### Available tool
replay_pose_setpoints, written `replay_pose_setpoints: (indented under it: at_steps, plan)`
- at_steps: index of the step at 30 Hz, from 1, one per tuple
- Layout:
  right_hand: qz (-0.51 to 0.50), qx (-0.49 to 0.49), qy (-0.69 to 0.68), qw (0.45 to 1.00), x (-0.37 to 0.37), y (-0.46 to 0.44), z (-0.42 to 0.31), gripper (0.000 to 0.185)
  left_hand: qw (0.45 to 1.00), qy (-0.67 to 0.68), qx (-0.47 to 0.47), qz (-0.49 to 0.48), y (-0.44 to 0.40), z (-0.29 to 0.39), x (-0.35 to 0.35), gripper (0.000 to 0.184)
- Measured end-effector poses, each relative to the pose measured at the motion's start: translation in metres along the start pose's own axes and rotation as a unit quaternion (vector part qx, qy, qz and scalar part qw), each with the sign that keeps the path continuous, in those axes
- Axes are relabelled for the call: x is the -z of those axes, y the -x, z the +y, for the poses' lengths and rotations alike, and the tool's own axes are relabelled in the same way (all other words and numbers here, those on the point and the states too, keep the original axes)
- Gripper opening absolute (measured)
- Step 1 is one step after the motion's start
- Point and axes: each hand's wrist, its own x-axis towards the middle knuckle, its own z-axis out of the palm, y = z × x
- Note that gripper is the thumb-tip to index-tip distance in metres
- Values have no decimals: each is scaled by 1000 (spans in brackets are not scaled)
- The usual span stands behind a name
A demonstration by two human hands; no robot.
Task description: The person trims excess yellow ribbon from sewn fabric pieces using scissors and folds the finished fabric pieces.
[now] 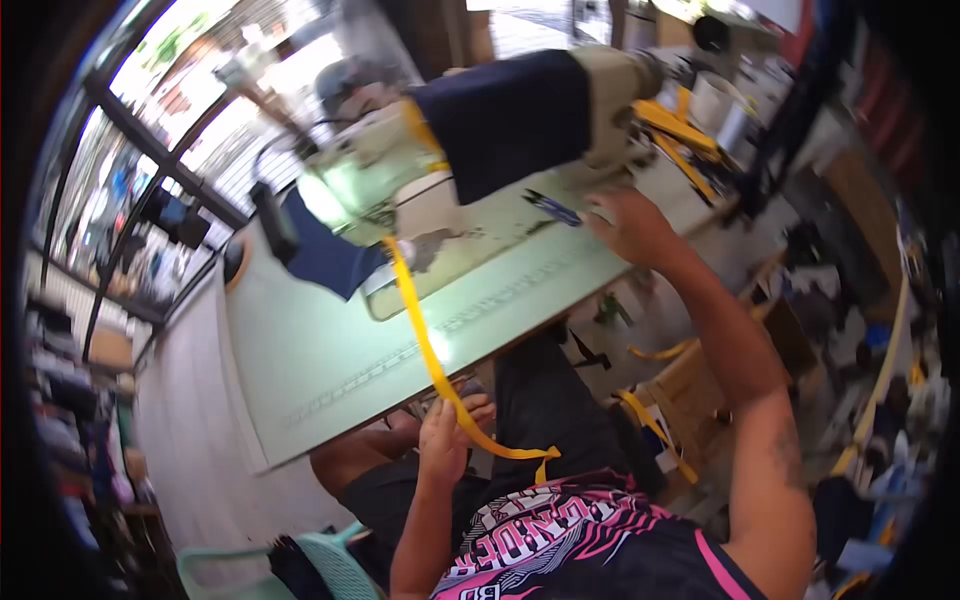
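Note:
My left hand (pixel 452 437) is closed on a yellow fabric strip (pixel 428 352) below the table edge. One end of the strip runs up to the needle area of the sewing machine (pixel 370 165); the loose end hangs over my lap. Beside the needle lies a dark blue fabric piece (pixel 325 245). Over the machine's arm is draped another dark navy cloth (pixel 510 120). At the machine bed's right, my right hand (pixel 632 228) has its fingers closed at the handle end of blue thread snips (pixel 553 208), whose tips point left. Motion blur softens the fingers.
The pale green sewing table (pixel 300 370) has ruler markings along its front. Yellow items (pixel 680 128) and a white cup-like container (pixel 712 98) crowd the right end. Below right stands a cardboard box (pixel 690 400) with yellow strips. A green plastic chair (pixel 225 565) is at lower left.

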Motion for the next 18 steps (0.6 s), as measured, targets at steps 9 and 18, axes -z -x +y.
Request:
replay_pose_setpoints:
  at_steps: [9,18]
  plan:
    - [-155,-37,131,979,-78,-83,-44,24,999,-34,-26,-25,-11,44,-4,34]
    - [-278,53,66,957,-120,-137,-138,24,992,20,-30,-117,-16,75,-16,30]
